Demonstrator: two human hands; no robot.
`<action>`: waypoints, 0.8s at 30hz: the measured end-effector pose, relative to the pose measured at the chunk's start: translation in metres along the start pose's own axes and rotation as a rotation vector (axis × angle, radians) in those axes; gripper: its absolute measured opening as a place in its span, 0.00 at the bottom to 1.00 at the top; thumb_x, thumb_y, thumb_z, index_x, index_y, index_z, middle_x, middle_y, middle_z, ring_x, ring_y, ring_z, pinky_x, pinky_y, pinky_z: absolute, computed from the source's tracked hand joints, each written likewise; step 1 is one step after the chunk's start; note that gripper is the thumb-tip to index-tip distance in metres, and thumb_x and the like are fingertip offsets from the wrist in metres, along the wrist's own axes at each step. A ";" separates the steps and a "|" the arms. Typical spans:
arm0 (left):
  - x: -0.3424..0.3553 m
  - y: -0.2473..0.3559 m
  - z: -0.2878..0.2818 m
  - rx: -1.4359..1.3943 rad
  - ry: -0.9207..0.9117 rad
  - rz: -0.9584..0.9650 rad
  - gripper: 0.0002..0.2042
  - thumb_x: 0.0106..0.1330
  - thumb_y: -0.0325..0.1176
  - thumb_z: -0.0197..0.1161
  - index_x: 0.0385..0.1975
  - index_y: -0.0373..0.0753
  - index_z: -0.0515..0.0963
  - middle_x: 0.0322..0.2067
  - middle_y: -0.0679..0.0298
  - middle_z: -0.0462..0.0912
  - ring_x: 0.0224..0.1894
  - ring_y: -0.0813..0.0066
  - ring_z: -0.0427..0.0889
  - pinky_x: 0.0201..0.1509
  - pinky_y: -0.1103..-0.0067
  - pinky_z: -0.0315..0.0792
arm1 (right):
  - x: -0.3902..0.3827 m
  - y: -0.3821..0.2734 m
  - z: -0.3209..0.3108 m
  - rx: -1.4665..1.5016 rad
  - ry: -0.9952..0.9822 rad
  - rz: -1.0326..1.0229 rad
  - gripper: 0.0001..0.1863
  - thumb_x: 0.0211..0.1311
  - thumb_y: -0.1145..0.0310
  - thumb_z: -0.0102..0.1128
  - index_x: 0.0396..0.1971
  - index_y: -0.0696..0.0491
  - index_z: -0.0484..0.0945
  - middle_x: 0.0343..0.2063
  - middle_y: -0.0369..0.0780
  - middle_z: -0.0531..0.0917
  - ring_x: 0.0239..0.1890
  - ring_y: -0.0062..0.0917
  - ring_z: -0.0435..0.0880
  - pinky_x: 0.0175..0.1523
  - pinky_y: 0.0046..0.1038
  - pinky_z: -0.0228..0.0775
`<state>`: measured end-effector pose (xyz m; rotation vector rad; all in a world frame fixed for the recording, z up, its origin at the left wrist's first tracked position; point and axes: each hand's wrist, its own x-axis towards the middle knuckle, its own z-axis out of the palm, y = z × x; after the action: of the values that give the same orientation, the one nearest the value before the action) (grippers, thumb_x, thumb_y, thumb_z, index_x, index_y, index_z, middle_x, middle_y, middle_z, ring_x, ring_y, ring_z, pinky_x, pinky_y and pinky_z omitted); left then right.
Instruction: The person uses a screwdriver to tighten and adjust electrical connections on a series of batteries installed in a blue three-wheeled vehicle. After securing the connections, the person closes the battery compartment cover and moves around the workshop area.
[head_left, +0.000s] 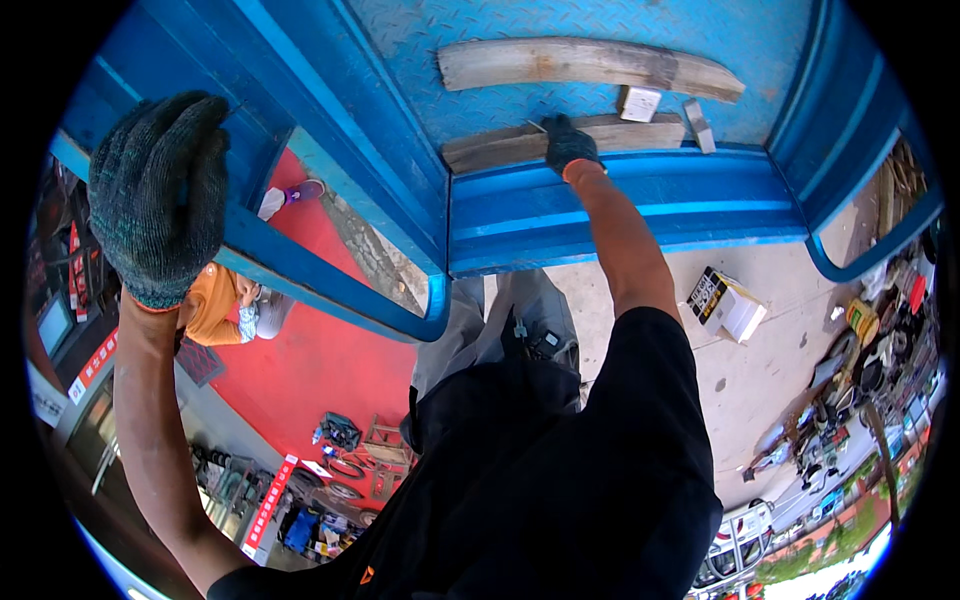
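My right hand (570, 147), in a dark knit glove with an orange cuff, reaches over the blue end panel of a metal cargo bed. Its fingers close around a thin, light, rod-like piece (538, 126), mostly hidden by the glove. Beneath that hand lies a weathered wooden plank (490, 150), with a second, slightly curved plank (590, 62) beyond it. A small white box (639, 104) sits by the nearer plank, left of a short grey block (699, 126). Large and close, my gloved left hand (165, 190) has curled fingers in front of the blue side rail (310, 288); its grip is hidden.
Blue side walls (330, 110) flank the patterned metal bed floor (560, 108). On the ground at right lies an open carton (728, 305), with a heap of assorted goods (850, 350) farther right. Beyond the left rail, a person in orange (220, 305) is by the red ground (310, 370).
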<state>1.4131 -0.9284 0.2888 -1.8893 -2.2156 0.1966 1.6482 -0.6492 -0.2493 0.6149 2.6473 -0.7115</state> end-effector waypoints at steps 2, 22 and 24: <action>-0.001 -0.002 0.000 0.023 -0.032 0.008 0.14 0.61 0.22 0.71 0.48 0.35 0.85 0.48 0.52 0.88 0.52 0.51 0.86 0.58 0.62 0.78 | 0.006 0.004 0.003 -0.025 -0.020 0.003 0.30 0.63 0.70 0.53 0.67 0.41 0.73 0.71 0.48 0.69 0.58 0.50 0.82 0.63 0.49 0.74; 0.001 -0.005 0.001 -0.030 0.016 -0.026 0.17 0.55 0.26 0.72 0.46 0.38 0.85 0.47 0.54 0.87 0.51 0.51 0.86 0.60 0.57 0.76 | 0.043 -0.005 0.004 -0.182 -0.134 0.025 0.18 0.70 0.67 0.52 0.56 0.43 0.82 0.57 0.47 0.83 0.56 0.48 0.84 0.61 0.49 0.77; -0.001 -0.006 0.000 -0.036 0.029 -0.021 0.17 0.55 0.26 0.72 0.46 0.38 0.85 0.47 0.54 0.87 0.51 0.52 0.86 0.60 0.57 0.76 | 0.035 -0.009 -0.010 -0.149 -0.182 0.038 0.21 0.67 0.70 0.54 0.60 0.45 0.79 0.61 0.49 0.80 0.59 0.49 0.82 0.63 0.49 0.76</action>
<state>1.4075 -0.9301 0.2905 -1.8736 -2.2333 0.1256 1.6118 -0.6396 -0.2525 0.5307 2.4868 -0.5264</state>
